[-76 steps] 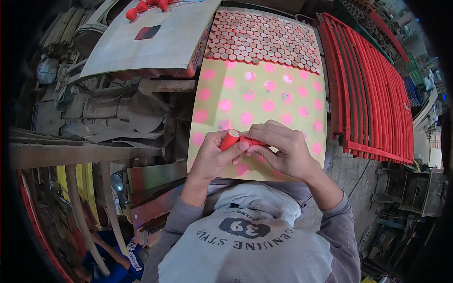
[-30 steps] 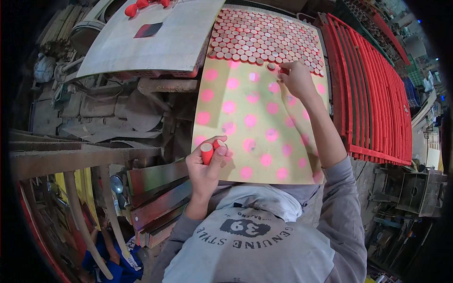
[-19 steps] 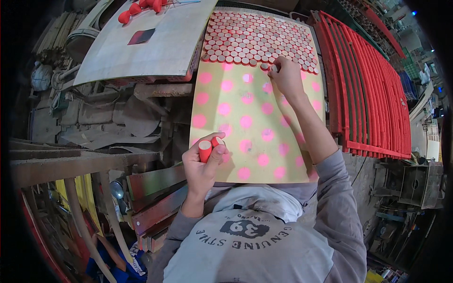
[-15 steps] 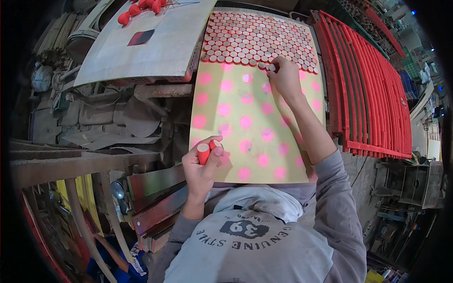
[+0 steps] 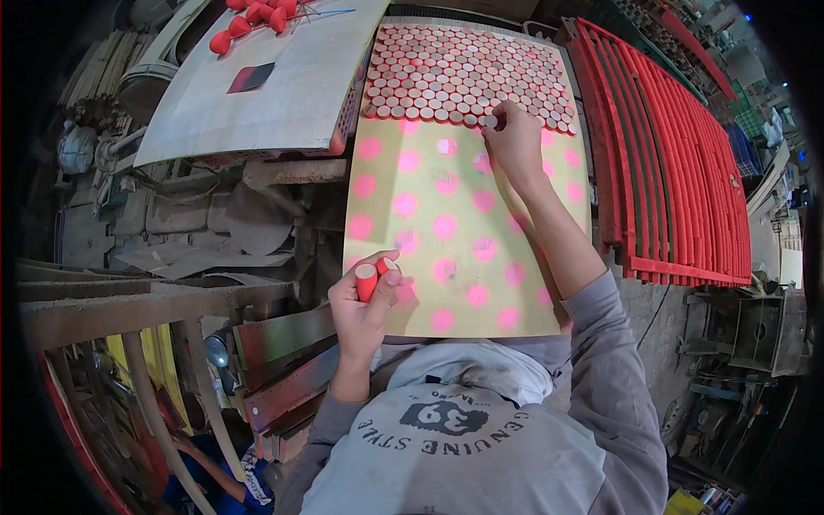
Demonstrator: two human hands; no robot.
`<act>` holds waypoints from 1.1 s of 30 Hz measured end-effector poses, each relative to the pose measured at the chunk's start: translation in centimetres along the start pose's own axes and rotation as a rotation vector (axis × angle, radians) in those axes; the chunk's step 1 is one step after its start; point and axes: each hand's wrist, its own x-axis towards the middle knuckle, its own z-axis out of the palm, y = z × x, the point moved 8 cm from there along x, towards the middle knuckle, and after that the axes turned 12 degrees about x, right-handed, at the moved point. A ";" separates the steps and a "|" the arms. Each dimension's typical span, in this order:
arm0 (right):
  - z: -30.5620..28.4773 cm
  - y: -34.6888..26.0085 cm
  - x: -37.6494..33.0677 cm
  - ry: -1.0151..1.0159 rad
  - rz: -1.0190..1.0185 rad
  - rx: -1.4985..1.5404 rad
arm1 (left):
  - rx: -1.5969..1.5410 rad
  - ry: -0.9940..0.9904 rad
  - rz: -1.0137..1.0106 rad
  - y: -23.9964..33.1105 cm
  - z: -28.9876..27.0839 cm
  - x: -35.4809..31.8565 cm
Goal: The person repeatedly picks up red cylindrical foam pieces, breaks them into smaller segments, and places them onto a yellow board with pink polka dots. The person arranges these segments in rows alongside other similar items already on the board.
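Rows of short red cylinders (image 5: 455, 75) with pale, wood-like round tops stand packed upright on the far part of a yellowish board (image 5: 395, 314) marked with pink dots. My right hand (image 5: 519, 150) is closed at the front edge of the rows, thumb and fingers pinching one red cylinder (image 5: 490, 122) beside its neighbours. Nearer me, over the board's left front corner, my left hand (image 5: 356, 319) is wrapped round two red cylinders (image 5: 366, 283), their pale ends facing up. Its fingers partly cover the second one.
A pale panel (image 5: 257, 112) at the far left carries red rounded pieces (image 5: 257, 17) on thin sticks and a dark square patch. Red slatted frames (image 5: 669, 163) lie close along the right. Wooden rails (image 5: 154, 300) stand at left; another person's arm (image 5: 210, 468) shows below them.
The cylinder under my right hand now sits against the front row, where a small gap showed before. My right hand has shifted slightly left; my left hand still holds its two cylinders.
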 end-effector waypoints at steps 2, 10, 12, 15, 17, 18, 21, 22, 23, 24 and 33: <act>0.0 0.0 0.1 0.005 0.013 0.001 | -0.013 -0.007 0.002 -0.1 0.1 0.0; -0.2 0.0 0.2 0.005 0.002 0.027 | -0.014 -0.019 -0.012 -0.5 0.4 -0.1; -0.4 -0.2 0.1 0.009 0.017 0.038 | -0.014 -0.014 -0.021 -0.4 0.4 0.0; -0.7 -0.1 -0.3 -0.007 0.045 0.009 | 0.017 -0.014 -0.027 -0.5 0.3 -0.1; -1.1 -1.5 -0.9 0.021 -0.038 -0.079 | 0.019 -0.022 -0.021 -0.7 0.1 -0.1; -1.2 -2.1 -1.2 0.035 -0.079 -0.122 | 0.020 -0.026 -0.019 -0.7 0.0 -0.1; -1.5 -2.4 -1.9 0.061 -0.173 -0.212 | 0.018 -0.027 -0.033 -0.5 0.2 -0.1; -1.5 -1.8 -1.8 0.038 -0.090 -0.196 | 0.014 -0.025 -0.028 -0.4 0.2 -0.1; -1.7 -1.3 -1.7 0.015 -0.007 -0.180 | 0.010 -0.022 -0.023 -0.3 0.3 -0.2; -1.8 -0.7 -1.7 -0.008 0.075 -0.164 | 0.005 -0.020 -0.018 -0.2 0.2 -0.2; -2.6 1.6 -1.6 0.020 0.205 0.067 | 0.064 -0.039 -0.029 -0.5 0.6 -0.3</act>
